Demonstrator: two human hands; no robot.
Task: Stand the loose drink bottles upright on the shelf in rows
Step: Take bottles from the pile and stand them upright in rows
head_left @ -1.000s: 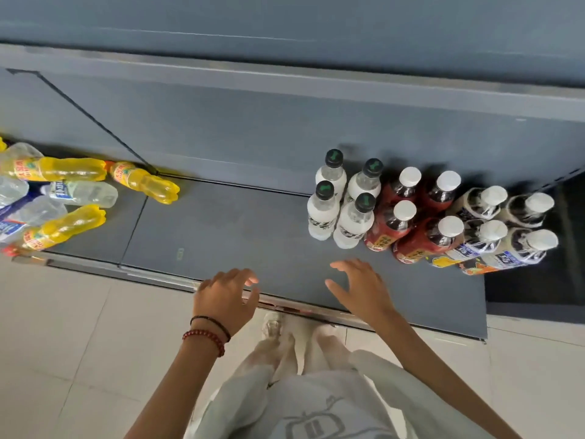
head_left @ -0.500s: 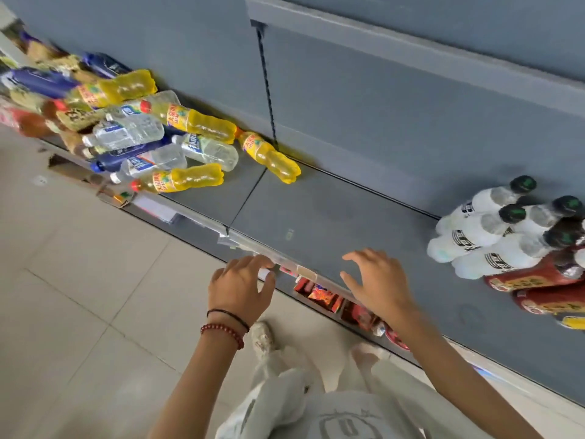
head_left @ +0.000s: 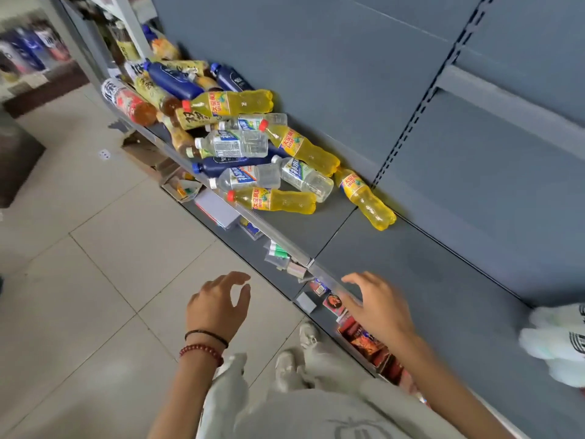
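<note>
A heap of loose bottles lies on its side on the grey shelf (head_left: 421, 280) at the upper left: yellow drinks, clear water bottles, dark blue ones and brown tea. The nearest yellow bottle (head_left: 365, 198) lies apart by the back wall, and another yellow bottle (head_left: 273, 200) lies by the front rail. A clear bottle (head_left: 306, 179) rests between them. My left hand (head_left: 218, 307) hovers over the floor with loosely curled fingers, holding nothing. My right hand (head_left: 376, 304) is spread over the shelf's front rail, empty. Blurred white bottles (head_left: 560, 340) stand at the right edge.
The shelf's front rail (head_left: 278, 239) runs diagonally, with small boxed goods on the lower shelf (head_left: 357, 337) beneath it. Tiled floor (head_left: 95, 280) fills the left. A slotted upright (head_left: 408, 122) splits the grey back panel. My feet (head_left: 300, 353) stand close to the shelf.
The view has swung left, so the loose heap now sits nearer the middle and the standing rows have slid to the right edge. Both hands stay empty and low in view.
</note>
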